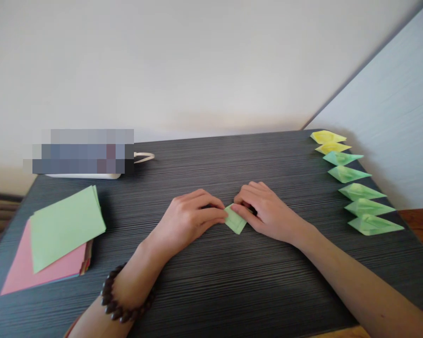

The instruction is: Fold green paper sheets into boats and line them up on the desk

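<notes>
A small folded piece of green paper lies at the middle of the dark table, between my two hands. My left hand pinches its left corner with thumb and fingertips. From the other side my right hand grips it, the thumb lying across its upper face and the fingers curled behind. The paper's right edge is partly hidden under the right thumb. A dark bead bracelet circles my left wrist.
Several folded paper boats, yellow and green, stand in a row along the right edge of the table. At left, green sheets lie on a pink stack. A blurred-out object with a white cable sits behind them.
</notes>
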Demonstrator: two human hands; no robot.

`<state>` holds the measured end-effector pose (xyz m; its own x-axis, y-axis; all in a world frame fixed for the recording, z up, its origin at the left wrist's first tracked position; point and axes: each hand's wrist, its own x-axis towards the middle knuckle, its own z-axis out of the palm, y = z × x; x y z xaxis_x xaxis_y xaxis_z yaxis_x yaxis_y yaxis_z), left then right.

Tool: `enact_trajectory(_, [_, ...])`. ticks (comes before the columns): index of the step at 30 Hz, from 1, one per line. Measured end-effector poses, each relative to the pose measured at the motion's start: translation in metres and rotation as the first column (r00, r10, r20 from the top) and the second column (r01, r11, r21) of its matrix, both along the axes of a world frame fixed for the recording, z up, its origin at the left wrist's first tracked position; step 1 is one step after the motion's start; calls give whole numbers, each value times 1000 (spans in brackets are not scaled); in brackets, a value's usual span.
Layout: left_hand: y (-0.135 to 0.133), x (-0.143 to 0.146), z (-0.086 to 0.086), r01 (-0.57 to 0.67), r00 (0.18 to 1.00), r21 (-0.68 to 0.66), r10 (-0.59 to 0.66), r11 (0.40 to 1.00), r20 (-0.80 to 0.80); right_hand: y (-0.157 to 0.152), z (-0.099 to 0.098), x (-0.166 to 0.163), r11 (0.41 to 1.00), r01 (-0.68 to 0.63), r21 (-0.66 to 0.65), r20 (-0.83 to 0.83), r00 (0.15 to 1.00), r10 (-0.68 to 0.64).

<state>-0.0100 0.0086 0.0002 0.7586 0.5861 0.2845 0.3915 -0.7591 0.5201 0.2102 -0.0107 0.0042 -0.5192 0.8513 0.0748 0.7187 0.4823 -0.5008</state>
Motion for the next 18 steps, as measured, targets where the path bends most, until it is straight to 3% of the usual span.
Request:
enact_trajectory(5, [1,2,2,36,998,76,-32,996,-52,0,-2,1,998,59,1,-40,997,-59])
enact_trajectory(11, [2,-1,4,16,997,64,-11,998,-73,4,3,25,982,-170,-81,-183,971,153])
enact_trajectory(18, [1,-3,3,17,999,39,-15,999,-48,7,-5,31,966,-249,66,-186,948,257])
